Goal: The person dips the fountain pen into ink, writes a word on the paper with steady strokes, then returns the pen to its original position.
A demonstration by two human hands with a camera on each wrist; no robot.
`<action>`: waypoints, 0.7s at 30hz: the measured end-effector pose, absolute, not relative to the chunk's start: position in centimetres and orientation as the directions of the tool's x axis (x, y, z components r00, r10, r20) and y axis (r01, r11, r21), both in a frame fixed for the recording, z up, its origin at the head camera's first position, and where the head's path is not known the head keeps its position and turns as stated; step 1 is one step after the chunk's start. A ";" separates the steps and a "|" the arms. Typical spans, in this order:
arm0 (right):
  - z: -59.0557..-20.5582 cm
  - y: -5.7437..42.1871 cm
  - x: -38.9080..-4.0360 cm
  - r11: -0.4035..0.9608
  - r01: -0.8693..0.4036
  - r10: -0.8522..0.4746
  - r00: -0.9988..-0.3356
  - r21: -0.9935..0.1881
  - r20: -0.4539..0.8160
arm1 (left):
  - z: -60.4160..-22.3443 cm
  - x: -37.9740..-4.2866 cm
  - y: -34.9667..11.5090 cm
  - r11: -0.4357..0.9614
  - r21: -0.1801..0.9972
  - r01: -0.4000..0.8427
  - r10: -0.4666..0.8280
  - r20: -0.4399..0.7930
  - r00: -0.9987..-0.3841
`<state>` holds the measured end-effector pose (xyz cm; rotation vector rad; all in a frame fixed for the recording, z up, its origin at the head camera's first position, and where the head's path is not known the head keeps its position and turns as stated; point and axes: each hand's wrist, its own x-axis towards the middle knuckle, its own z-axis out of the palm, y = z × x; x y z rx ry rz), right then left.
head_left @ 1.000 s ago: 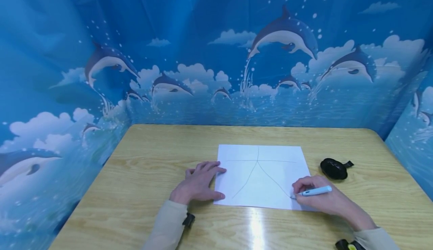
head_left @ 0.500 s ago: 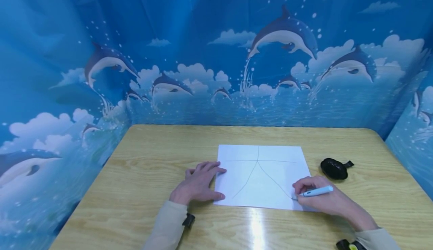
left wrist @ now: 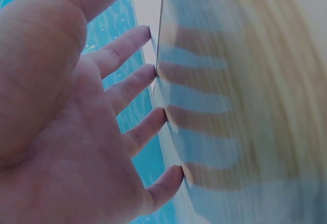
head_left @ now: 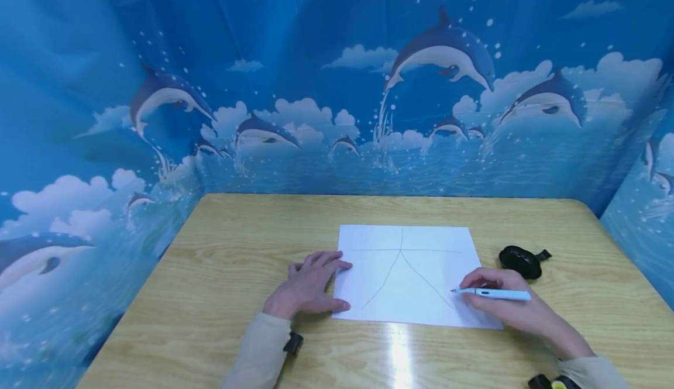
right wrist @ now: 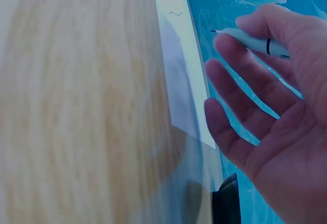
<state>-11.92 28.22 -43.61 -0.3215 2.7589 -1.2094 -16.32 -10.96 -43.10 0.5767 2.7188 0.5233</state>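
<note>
A white sheet of paper (head_left: 421, 310) lies on the table, bearing thin dark lines: one short upright line, one level line and two slanting lines that meet near the top middle. At its left edge my left hand (head_left: 310, 286) rests with spread fingers, fingertips and thumb on the paper's border. My right hand (head_left: 518, 307) pinches a light blue pen (head_left: 502, 294) between thumb and index finger over the paper's lower right part. In the right wrist view the pen (right wrist: 255, 42) has its dark nib raised off the sheet, and the other fingers are loosely bent.
A small glossy black case with a short strap (head_left: 520, 262) lies on the table right of the paper, just beyond my right hand. The wooden table (head_left: 221, 272) is backed by a blue curtain (head_left: 316, 85) printed with dolphins.
My right hand has lifted the pen from the lower end of the right slanting line and shifted slightly up and right. The pen now lies more level. My left hand stays still.
</note>
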 end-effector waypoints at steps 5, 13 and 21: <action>-43.9 28.3 -11.7 0.679 -0.173 -0.130 -0.985 -0.713 0.115 | -43.1 -16.3 -11.0 0.852 0.412 0.323 0.439 -0.225 -0.870; -44.1 28.6 -11.6 0.693 -0.158 -0.037 -0.982 -0.703 0.183 | -43.2 -16.4 -11.0 0.850 0.417 0.324 0.442 -0.226 -0.868; -43.8 29.3 -11.4 0.693 -0.060 0.046 -0.991 -0.719 0.127 | -43.0 -16.3 -11.0 0.850 0.411 0.329 0.444 -0.225 -0.867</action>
